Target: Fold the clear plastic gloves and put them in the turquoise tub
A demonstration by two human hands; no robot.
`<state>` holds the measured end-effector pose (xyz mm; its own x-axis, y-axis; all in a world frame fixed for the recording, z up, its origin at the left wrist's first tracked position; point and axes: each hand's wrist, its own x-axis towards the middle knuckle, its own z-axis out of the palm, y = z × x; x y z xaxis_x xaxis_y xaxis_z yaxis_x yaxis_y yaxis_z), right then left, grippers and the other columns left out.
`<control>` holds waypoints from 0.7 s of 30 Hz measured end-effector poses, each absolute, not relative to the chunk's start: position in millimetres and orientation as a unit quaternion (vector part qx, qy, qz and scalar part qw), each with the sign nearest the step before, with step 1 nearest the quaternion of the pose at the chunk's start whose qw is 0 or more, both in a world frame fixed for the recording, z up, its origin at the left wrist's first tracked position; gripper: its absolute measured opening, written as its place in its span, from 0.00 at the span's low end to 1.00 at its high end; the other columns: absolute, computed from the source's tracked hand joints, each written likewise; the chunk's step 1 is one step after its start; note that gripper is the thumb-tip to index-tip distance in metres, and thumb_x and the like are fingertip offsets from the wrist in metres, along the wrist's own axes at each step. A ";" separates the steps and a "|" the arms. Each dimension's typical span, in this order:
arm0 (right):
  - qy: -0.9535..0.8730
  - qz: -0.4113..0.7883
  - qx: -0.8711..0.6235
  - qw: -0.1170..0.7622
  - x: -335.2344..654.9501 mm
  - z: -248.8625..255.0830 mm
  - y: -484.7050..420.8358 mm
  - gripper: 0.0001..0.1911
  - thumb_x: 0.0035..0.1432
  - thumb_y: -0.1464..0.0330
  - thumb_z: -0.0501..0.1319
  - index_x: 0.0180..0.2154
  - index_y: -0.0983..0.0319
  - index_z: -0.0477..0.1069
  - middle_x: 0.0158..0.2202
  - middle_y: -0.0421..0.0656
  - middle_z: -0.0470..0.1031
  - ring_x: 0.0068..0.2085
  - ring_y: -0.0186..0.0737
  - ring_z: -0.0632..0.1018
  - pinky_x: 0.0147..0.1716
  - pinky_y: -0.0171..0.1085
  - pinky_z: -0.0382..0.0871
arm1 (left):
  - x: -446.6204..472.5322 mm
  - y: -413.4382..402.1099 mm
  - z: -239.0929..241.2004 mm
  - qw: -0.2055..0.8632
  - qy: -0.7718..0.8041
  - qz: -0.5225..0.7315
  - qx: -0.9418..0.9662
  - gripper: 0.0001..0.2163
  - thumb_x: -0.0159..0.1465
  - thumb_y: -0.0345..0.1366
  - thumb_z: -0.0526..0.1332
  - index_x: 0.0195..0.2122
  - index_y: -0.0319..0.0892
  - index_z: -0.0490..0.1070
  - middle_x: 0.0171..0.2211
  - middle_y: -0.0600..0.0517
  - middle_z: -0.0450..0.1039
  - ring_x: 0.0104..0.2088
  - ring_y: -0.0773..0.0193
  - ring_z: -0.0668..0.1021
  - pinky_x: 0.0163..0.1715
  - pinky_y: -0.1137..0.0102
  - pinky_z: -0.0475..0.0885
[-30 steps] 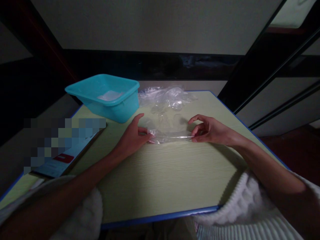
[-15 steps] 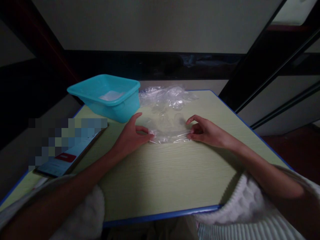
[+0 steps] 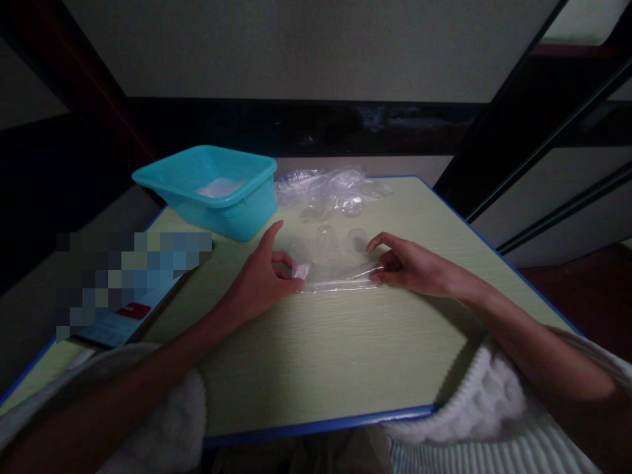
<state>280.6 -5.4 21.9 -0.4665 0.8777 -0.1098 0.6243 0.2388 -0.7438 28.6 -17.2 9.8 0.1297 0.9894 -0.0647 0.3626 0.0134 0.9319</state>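
Observation:
A clear plastic glove (image 3: 333,263) lies flat on the pale green table (image 3: 320,355), its fingers pointing away from me. My left hand (image 3: 261,276) pinches the glove's near left corner. My right hand (image 3: 412,266) pinches its near right corner. The cuff edge is stretched straight between the two hands.
A heap of crumpled clear plastic gloves (image 3: 330,187) lies at the table's far edge. A turquoise tub (image 3: 212,191) with something white inside stands at the far left. A flat printed box (image 3: 128,309) lies at the left edge. The table has a blue rim.
Both hands drew the glove's near edge slightly toward me and pulled it taut. The glove now lies flatter, apart from the heap.

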 end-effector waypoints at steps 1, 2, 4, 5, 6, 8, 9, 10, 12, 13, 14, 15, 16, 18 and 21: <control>-0.768 0.376 -0.491 0.165 280.0 22.3 -5.9 0.16 0.50 0.67 0.59 0.40 0.62 0.57 0.20 0.33 0.64 0.22 0.32 0.64 0.22 0.33 0.57 | 28.4 -17.7 10.3 0.444 0.557 0.349 0.609 0.47 0.43 0.27 0.66 0.62 0.44 0.43 0.26 0.61 0.68 0.20 0.71 0.73 0.19 0.78 0.68; -0.768 0.372 -0.495 0.166 279.6 22.4 -6.2 0.16 0.50 0.67 0.59 0.40 0.62 0.57 0.20 0.33 0.64 0.22 0.32 0.64 0.22 0.33 0.57 | 28.5 -18.2 10.8 0.443 0.559 0.346 0.610 0.46 0.43 0.27 0.66 0.62 0.43 0.43 0.25 0.61 0.68 0.20 0.71 0.73 0.19 0.77 0.68; -0.767 0.362 -0.502 0.167 279.1 21.9 -6.2 0.16 0.50 0.67 0.60 0.40 0.62 0.57 0.19 0.33 0.64 0.22 0.32 0.64 0.21 0.33 0.57 | 29.6 -19.1 11.8 0.437 0.563 0.345 0.610 0.45 0.44 0.26 0.65 0.62 0.42 0.43 0.24 0.61 0.67 0.19 0.71 0.73 0.19 0.77 0.68; -0.767 0.362 -0.503 0.167 279.2 21.5 -5.9 0.16 0.49 0.67 0.60 0.40 0.62 0.57 0.19 0.33 0.64 0.22 0.32 0.65 0.22 0.33 0.57 | 30.5 -19.5 12.2 0.435 0.565 0.347 0.610 0.45 0.44 0.26 0.65 0.62 0.42 0.44 0.24 0.62 0.67 0.19 0.71 0.73 0.19 0.78 0.68; -0.765 0.367 -0.502 0.167 279.6 21.1 -5.5 0.17 0.49 0.67 0.60 0.41 0.62 0.57 0.20 0.33 0.64 0.22 0.32 0.65 0.21 0.33 0.57 | 31.4 -19.8 12.7 0.433 0.567 0.348 0.608 0.44 0.44 0.26 0.65 0.62 0.42 0.44 0.24 0.62 0.67 0.19 0.71 0.73 0.19 0.78 0.68; -0.757 0.387 -0.497 0.172 281.1 20.7 -4.5 0.20 0.48 0.65 0.62 0.42 0.62 0.57 0.19 0.33 0.65 0.22 0.32 0.65 0.21 0.33 0.57 | 32.8 -20.1 13.4 0.436 0.567 0.353 0.603 0.44 0.44 0.26 0.65 0.62 0.42 0.45 0.23 0.63 0.67 0.18 0.71 0.73 0.18 0.78 0.67; -0.749 0.402 -0.495 0.178 282.0 20.8 -3.8 0.21 0.48 0.64 0.63 0.42 0.62 0.57 0.19 0.32 0.64 0.21 0.31 0.65 0.21 0.33 0.56 | 33.0 -20.2 13.6 0.441 0.567 0.354 0.598 0.43 0.45 0.26 0.65 0.61 0.42 0.45 0.23 0.63 0.66 0.18 0.71 0.73 0.18 0.78 0.67; -0.739 0.419 -0.493 0.186 282.8 21.2 -3.2 0.22 0.47 0.63 0.63 0.42 0.62 0.57 0.19 0.32 0.64 0.21 0.31 0.65 0.20 0.33 0.55 | 32.8 -20.1 13.6 0.448 0.567 0.356 0.592 0.43 0.45 0.26 0.64 0.61 0.42 0.45 0.23 0.63 0.66 0.18 0.71 0.74 0.18 0.78 0.67; -0.714 0.450 -0.494 0.209 283.9 22.6 -1.6 0.23 0.46 0.61 0.64 0.42 0.62 0.57 0.19 0.32 0.65 0.21 0.31 0.65 0.19 0.32 0.54 | 31.4 -19.4 13.2 0.465 0.562 0.358 0.583 0.42 0.46 0.28 0.64 0.61 0.41 0.45 0.23 0.63 0.66 0.19 0.69 0.75 0.19 0.77 0.68; -0.700 0.463 -0.495 0.223 284.0 23.3 -0.6 0.23 0.46 0.61 0.64 0.41 0.62 0.57 0.19 0.32 0.66 0.21 0.31 0.66 0.19 0.32 0.55 | 30.2 -18.6 12.8 0.473 0.558 0.359 0.580 0.42 0.46 0.29 0.64 0.61 0.41 0.45 0.23 0.63 0.67 0.19 0.69 0.76 0.19 0.77 0.69; -0.686 0.475 -0.496 0.239 283.9 23.9 0.5 0.24 0.46 0.61 0.64 0.41 0.62 0.57 0.19 0.33 0.67 0.21 0.31 0.66 0.19 0.32 0.55 | 28.8 -17.6 12.4 0.478 0.552 0.359 0.580 0.41 0.46 0.30 0.64 0.61 0.41 0.46 0.23 0.63 0.67 0.20 0.68 0.76 0.20 0.76 0.69; -0.673 0.484 -0.498 0.255 283.5 24.2 1.8 0.24 0.46 0.60 0.65 0.40 0.62 0.57 0.19 0.33 0.68 0.22 0.31 0.67 0.20 0.33 0.56 | 27.4 -16.3 12.1 0.482 0.548 0.359 0.582 0.41 0.46 0.31 0.65 0.60 0.40 0.48 0.23 0.62 0.68 0.20 0.68 0.76 0.21 0.76 0.69; -0.660 0.491 -0.500 0.271 282.8 24.2 3.1 0.24 0.45 0.60 0.65 0.40 0.62 0.57 0.19 0.34 0.68 0.22 0.31 0.68 0.20 0.33 0.57 | 26.1 -14.8 12.1 0.483 0.545 0.360 0.583 0.40 0.46 0.32 0.65 0.59 0.40 0.50 0.23 0.62 0.69 0.21 0.68 0.76 0.21 0.76 0.69; -0.637 0.499 -0.506 0.299 280.9 23.1 5.8 0.24 0.44 0.60 0.66 0.39 0.61 0.57 0.20 0.35 0.70 0.22 0.31 0.69 0.21 0.33 0.59 | 23.9 -11.8 12.8 0.480 0.547 0.364 0.581 0.37 0.45 0.33 0.66 0.57 0.38 0.55 0.23 0.60 0.70 0.21 0.69 0.75 0.20 0.77 0.67; -0.611 0.499 -0.518 0.330 277.5 20.0 9.1 0.23 0.43 0.62 0.67 0.38 0.60 0.57 0.21 0.35 0.71 0.23 0.32 0.71 0.22 0.34 0.63 | 22.7 -8.5 15.2 0.484 0.554 0.365 0.571 0.33 0.44 0.34 0.66 0.53 0.37 0.61 0.22 0.59 0.71 0.19 0.70 0.72 0.17 0.78 0.64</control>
<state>277.5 9.1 20.0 -0.2451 0.9629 -0.1132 0.3042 -0.0345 -0.9520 22.7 -8.5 15.2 0.1196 0.9855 -0.1206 0.2796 0.0831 0.9565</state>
